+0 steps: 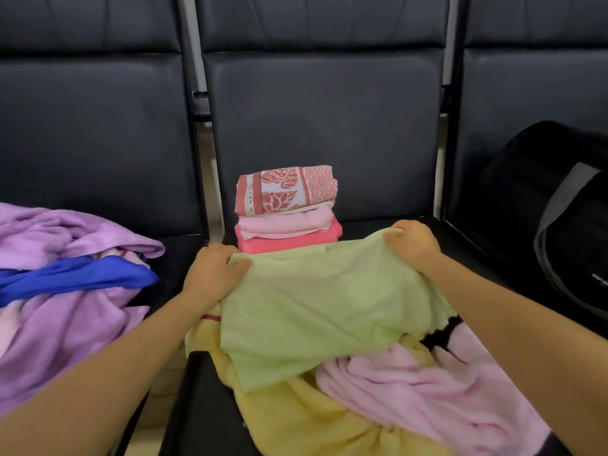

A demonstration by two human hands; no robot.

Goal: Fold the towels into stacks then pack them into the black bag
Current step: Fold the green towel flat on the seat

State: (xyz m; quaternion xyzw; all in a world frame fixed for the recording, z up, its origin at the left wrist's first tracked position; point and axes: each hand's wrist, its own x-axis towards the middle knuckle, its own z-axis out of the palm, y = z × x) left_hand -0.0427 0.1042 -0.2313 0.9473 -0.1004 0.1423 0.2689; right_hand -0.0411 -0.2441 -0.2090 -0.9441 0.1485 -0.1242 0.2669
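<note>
Loose yellow towel (296, 419) and pink towel (437, 390) lie under both forearms. Left hand (214, 271) and right hand (413, 241) each pinch a far corner of the green towel (322, 301), mid-fold. The folded stack (286, 209) sits just beyond the hands, the black bag (559, 205) well to the right of the right hand. Next, probably bring the corners together evenly.

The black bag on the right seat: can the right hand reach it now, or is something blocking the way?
Probably yes. Nothing stands between the right hand and the black bag, only bare seat. But the hand grips the green towel and must release it first.
</note>
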